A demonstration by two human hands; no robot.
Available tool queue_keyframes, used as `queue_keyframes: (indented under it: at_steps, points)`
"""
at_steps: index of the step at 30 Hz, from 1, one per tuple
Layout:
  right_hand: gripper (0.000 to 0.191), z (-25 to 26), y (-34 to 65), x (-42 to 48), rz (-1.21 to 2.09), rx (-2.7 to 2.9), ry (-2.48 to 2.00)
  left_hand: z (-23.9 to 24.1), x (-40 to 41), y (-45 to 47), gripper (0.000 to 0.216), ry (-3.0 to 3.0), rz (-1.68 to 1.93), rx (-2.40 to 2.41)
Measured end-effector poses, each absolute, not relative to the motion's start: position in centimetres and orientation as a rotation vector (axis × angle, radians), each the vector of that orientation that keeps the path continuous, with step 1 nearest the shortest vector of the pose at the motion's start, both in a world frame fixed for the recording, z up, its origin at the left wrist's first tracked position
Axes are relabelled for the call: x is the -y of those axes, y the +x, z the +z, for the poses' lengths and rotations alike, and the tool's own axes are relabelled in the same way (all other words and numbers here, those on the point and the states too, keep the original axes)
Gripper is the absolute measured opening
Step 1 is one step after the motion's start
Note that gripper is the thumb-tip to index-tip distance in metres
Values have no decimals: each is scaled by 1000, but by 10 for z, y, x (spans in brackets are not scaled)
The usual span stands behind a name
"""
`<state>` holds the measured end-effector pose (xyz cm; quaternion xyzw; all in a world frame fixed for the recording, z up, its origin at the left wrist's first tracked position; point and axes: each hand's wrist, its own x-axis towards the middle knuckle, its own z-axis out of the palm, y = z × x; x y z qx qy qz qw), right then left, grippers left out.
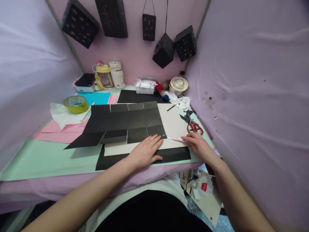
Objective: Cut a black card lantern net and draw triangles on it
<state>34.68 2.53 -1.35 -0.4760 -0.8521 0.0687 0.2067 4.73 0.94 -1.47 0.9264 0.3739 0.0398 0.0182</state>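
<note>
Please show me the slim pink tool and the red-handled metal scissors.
Slim pink tool with thin metal tip [178, 139], head view: the handle.
Red-handled metal scissors [192, 123], head view: where the handles meet.

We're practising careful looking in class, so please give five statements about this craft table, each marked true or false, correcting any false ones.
1. The right hand holds a thin, pink-handled tool. True.
2. The left hand is raised well above the large, flapped black card sheet. False: its fingers rest on the sheet.
3. Red-handled metal scissors lie right of the sheet. True.
4. The round, yellow-green tape roll lies beside the scissors. False: it lies left of the sheet.
5. Five black, decorated boxes show against the pink wall. True.
</note>
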Motion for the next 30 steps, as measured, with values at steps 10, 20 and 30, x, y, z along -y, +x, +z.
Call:
queue_keyframes:
  at_steps: [10, 20, 30]
  points:
    - [47, -12, 336, -12, 143, 2483, -1333, -14, -11, 46, 82, 2794, 187, -1147]
    - [46, 0, 332, -3, 175, 2505, -1356, -15, -12, 45, 85, 2786, 182, -1109]
    - [45, -1, 320, 4, 199, 2507, -1379, -14, -12, 45, 86, 2780, 149, -1092]
